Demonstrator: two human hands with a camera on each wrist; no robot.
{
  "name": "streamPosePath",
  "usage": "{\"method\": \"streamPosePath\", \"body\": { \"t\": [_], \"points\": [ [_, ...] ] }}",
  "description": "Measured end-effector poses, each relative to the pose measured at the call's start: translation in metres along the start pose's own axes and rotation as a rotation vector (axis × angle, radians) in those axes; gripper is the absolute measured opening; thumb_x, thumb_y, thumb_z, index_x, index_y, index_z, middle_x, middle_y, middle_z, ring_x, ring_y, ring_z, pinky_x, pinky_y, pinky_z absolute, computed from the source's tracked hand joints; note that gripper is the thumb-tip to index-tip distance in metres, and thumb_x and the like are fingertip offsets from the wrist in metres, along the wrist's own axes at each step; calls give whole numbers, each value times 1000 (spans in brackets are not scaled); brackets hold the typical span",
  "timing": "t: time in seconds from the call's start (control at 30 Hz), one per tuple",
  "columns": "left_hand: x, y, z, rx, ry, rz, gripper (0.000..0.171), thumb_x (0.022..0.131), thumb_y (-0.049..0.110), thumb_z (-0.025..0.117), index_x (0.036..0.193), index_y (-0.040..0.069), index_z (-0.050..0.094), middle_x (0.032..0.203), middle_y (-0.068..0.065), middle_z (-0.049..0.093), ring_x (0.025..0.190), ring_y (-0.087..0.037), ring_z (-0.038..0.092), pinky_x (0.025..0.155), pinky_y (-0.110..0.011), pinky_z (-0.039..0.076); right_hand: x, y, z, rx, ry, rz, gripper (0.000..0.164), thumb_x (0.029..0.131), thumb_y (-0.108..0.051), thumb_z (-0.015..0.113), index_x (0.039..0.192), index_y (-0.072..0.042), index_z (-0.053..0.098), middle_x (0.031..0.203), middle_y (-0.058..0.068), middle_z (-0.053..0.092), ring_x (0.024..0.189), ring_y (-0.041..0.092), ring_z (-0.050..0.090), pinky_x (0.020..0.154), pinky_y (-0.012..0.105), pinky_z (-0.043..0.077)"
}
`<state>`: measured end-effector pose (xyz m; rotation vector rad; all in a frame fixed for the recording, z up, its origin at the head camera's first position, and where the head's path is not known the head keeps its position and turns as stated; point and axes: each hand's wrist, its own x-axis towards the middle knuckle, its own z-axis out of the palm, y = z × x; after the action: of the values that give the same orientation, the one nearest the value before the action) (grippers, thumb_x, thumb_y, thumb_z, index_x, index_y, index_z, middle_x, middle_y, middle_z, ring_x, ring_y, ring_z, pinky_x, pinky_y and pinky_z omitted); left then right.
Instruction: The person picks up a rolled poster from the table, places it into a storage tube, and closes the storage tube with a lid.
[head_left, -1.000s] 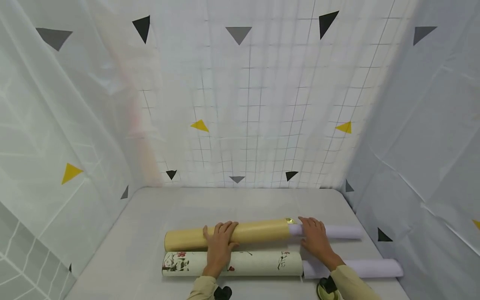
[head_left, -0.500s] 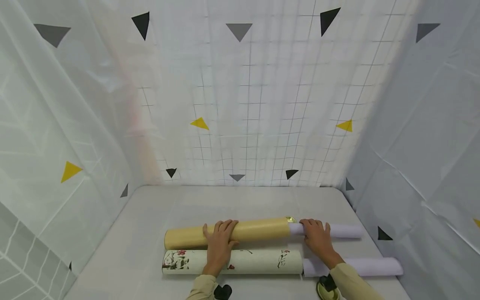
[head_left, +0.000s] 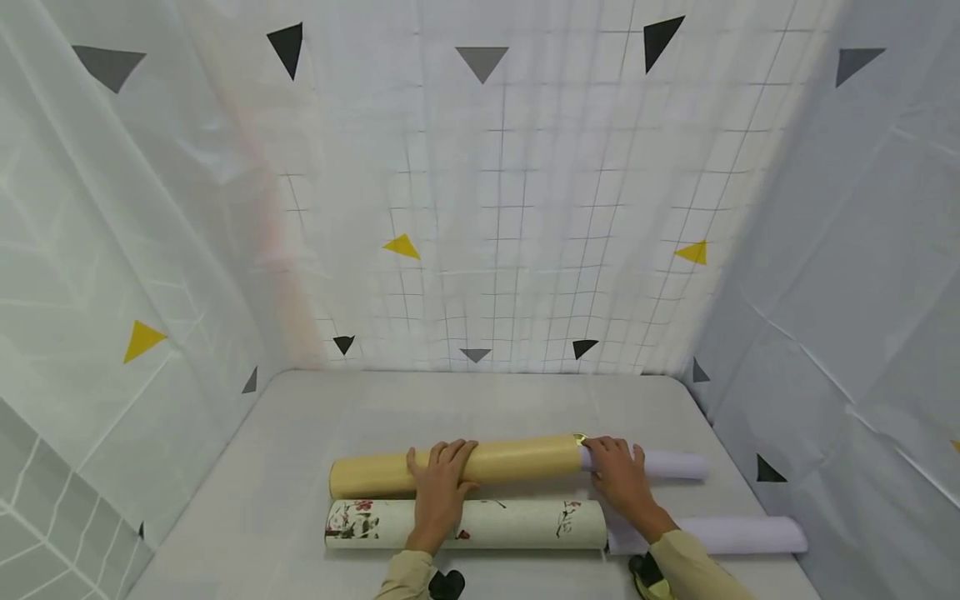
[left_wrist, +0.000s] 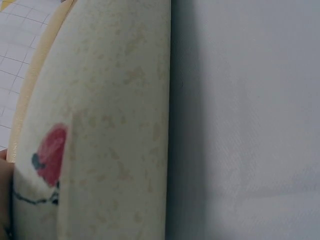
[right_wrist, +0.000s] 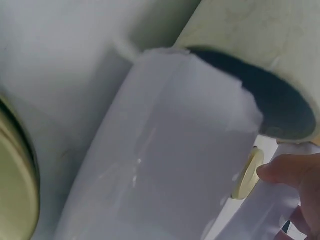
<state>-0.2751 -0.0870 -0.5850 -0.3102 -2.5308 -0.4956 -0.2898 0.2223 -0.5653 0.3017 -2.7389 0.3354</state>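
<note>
In the head view, my left hand (head_left: pixel 438 492) grips a yellow cardboard tube (head_left: pixel 521 460) from above, thumb on its near side. My right hand (head_left: pixel 621 479) holds a thin pale lilac paper roll (head_left: pixel 678 466) close to the tube's right mouth, where the roll's left end sits inside. Nearer to me lies a white tube with a flower print (head_left: pixel 532 527), crossed by my left forearm. A thicker lilac roll (head_left: pixel 742 535) lies at its right mouth; the right wrist view shows this roll's ragged edge (right_wrist: pixel 200 65) at the dark opening.
A round gold lid (right_wrist: pixel 15 185) lies near my right wrist. Another gold lid (right_wrist: pixel 248 175) lies behind the yellow tube's right end. White sheeting (head_left: pixel 480 208) with black, grey and yellow triangles surrounds the white table (head_left: pixel 360 408).
My right hand has shifted left with the thin lilac roll, whose right end now stands nearer the yellow tube. My left hand and the flower-print tube stay put.
</note>
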Motion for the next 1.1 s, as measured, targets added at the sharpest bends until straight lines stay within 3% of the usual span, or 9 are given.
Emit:
{"method": "streamPosePath", "body": {
  "t": [0.37, 0.53, 0.67, 0.9, 1.1],
  "points": [
    [0, 0, 2, 25, 34, 24, 74, 65, 35, 91, 134, 26, 66, 130, 1, 71, 122, -28, 62, 107, -81, 31, 3, -5, 7, -15, -6, -58, 65, 77, -7, 88, 135, -5, 60, 125, 15, 69, 116, 40, 62, 99, 68, 45],
    [-1, 0, 3, 21, 13, 9, 74, 66, 35, 91, 135, 27, 65, 131, 2, 70, 124, -27, 61, 109, -81, 30, 2, 2, 10, 46, -10, -90, 71, 76, -5, 88, 140, -6, 57, 130, 14, 68, 121, 40, 60, 103, 72, 42],
    [0, 1, 1, 28, -6, -2, 74, 68, 36, 90, 137, 29, 64, 133, 3, 69, 126, -26, 60, 110, -80, 30, 1, 15, 12, 28, 16, -106, 76, 71, -4, 91, 139, -7, 56, 133, 17, 64, 123, 43, 57, 102, 75, 39],
    [1, 2, 1, 39, 26, 19, 73, 67, 38, 89, 136, 28, 65, 131, 3, 70, 124, -26, 61, 108, -81, 32, -3, 39, 9, -18, -25, 57, 80, 67, 3, 89, 138, -1, 52, 141, 27, 52, 130, 52, 44, 103, 82, 29],
    [0, 0, 1, 31, 23, 18, 73, 68, 37, 89, 136, 27, 64, 131, 2, 70, 124, -27, 61, 108, -81, 31, -8, 43, 1, -33, -42, 126, 64, 69, 9, 78, 129, 7, 55, 140, 33, 48, 127, 55, 42, 102, 82, 28]
  ]
}}
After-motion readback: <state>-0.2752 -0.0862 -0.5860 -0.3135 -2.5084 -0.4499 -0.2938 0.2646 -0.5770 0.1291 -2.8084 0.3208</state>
